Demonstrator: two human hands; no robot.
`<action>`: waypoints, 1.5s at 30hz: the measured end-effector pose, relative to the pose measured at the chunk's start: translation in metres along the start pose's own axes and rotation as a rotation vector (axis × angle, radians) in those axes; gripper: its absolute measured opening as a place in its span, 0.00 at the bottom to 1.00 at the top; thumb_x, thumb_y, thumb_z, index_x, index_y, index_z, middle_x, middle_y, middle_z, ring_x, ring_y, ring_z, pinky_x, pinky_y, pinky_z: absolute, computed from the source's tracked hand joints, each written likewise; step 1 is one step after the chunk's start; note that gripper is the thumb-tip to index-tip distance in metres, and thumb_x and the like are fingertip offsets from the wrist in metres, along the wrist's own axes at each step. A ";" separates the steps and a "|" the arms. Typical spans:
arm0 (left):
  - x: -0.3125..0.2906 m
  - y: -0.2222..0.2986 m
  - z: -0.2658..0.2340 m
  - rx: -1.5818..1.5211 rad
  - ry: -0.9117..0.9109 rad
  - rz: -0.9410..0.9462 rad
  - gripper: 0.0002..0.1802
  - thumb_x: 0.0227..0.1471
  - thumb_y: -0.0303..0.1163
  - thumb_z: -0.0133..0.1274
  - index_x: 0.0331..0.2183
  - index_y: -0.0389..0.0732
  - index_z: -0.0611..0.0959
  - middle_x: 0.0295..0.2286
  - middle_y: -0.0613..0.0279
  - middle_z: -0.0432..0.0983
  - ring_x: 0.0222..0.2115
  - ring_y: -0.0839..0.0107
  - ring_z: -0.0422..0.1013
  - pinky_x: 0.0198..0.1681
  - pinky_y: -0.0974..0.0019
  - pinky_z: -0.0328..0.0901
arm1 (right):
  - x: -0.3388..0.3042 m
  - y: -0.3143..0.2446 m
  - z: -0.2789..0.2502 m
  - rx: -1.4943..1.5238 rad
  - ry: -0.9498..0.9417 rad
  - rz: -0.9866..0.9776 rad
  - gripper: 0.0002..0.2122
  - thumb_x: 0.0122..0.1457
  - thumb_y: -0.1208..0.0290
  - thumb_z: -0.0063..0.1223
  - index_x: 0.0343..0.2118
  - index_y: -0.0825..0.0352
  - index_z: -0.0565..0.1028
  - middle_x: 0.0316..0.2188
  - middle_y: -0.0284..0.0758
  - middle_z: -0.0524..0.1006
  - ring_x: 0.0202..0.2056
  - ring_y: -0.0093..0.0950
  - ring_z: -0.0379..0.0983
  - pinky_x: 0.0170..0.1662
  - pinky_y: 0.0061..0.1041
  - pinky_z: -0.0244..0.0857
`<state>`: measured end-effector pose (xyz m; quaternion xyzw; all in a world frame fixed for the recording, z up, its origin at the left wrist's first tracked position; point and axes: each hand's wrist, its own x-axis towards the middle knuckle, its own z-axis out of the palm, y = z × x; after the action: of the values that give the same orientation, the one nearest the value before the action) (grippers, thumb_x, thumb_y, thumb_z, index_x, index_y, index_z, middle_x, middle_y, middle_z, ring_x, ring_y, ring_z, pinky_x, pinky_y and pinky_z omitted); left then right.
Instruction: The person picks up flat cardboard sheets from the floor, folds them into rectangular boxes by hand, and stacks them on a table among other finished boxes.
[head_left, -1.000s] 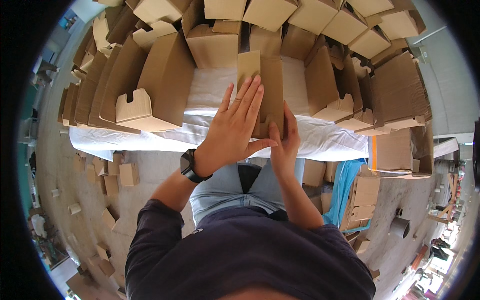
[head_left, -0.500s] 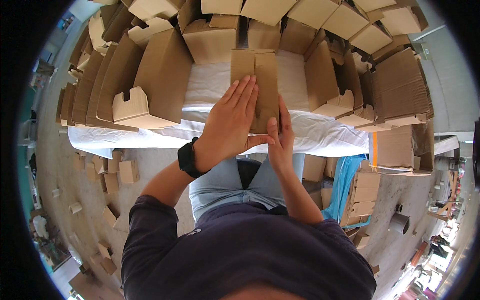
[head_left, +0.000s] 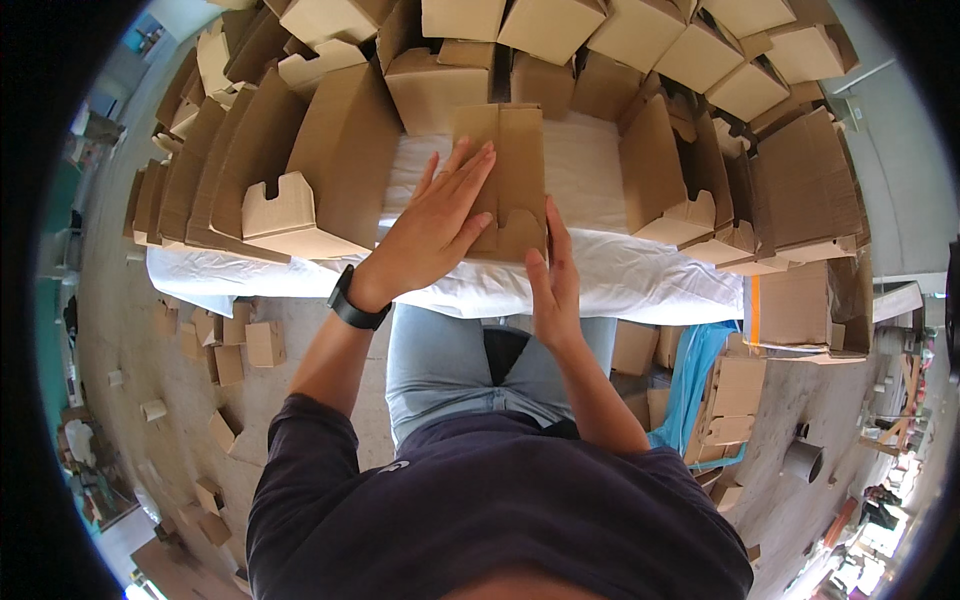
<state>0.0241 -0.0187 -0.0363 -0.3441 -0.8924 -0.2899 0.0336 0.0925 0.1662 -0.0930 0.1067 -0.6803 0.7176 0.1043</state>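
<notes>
A closed brown cardboard box (head_left: 520, 165) with a seam along its top lies on the white cloth (head_left: 590, 265) in front of me. My left hand (head_left: 430, 222) rests against the box's left side and upper edge, its fingers stretched out and spread; a dark watch sits on that wrist. At the near right corner, my right hand (head_left: 556, 295) grips the box, fingers along its right side and thumb at the near end. Part of the box's left side is hidden behind my left hand.
Open cardboard boxes (head_left: 345, 150) stand in rows to the left, with more boxes (head_left: 665, 175) to the right and stacked boxes (head_left: 550, 25) along the back. Small boxes (head_left: 265, 343) lie on the floor at left. Blue plastic (head_left: 690, 385) hangs beside cartons near my right.
My left hand has slid left off the box's top toward its left side, fingers spreading. The box appears slightly left, and the right hand stays at its near right corner.
</notes>
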 end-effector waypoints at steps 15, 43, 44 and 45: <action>-0.026 -0.020 0.008 -0.254 0.209 -0.159 0.42 0.59 0.41 0.51 0.64 0.34 0.50 0.64 0.43 0.46 0.65 0.51 0.43 0.65 0.58 0.45 | -0.002 0.025 -0.012 0.152 0.197 0.267 0.26 0.67 0.59 0.43 0.63 0.69 0.58 0.63 0.39 0.59 0.64 0.30 0.52 0.65 0.30 0.44; -0.036 -0.024 0.038 -1.247 0.154 -0.478 0.26 0.63 0.29 0.45 0.60 0.31 0.61 0.55 0.59 0.65 0.54 0.74 0.62 0.59 0.69 0.57 | -0.007 0.059 -0.004 0.492 0.140 0.535 0.24 0.67 0.60 0.46 0.60 0.70 0.60 0.56 0.35 0.67 0.58 0.23 0.60 0.61 0.26 0.49; -0.037 -0.022 0.038 -1.255 0.159 -0.495 0.27 0.63 0.29 0.45 0.60 0.31 0.61 0.55 0.59 0.65 0.54 0.74 0.62 0.59 0.70 0.57 | -0.007 0.059 -0.003 0.513 0.148 0.543 0.25 0.66 0.60 0.46 0.60 0.70 0.60 0.56 0.35 0.67 0.58 0.24 0.60 0.61 0.26 0.50; -0.036 -0.021 0.038 -1.264 0.164 -0.506 0.27 0.63 0.29 0.45 0.60 0.31 0.61 0.55 0.59 0.65 0.54 0.74 0.62 0.58 0.70 0.57 | -0.007 0.059 -0.003 0.532 0.158 0.546 0.25 0.66 0.60 0.46 0.60 0.70 0.59 0.56 0.36 0.67 0.58 0.24 0.60 0.61 0.26 0.50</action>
<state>0.0434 -0.0325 -0.0874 -0.0556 -0.5995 -0.7790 -0.1750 0.0819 0.1665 -0.1511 -0.1106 -0.4638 0.8763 -0.0698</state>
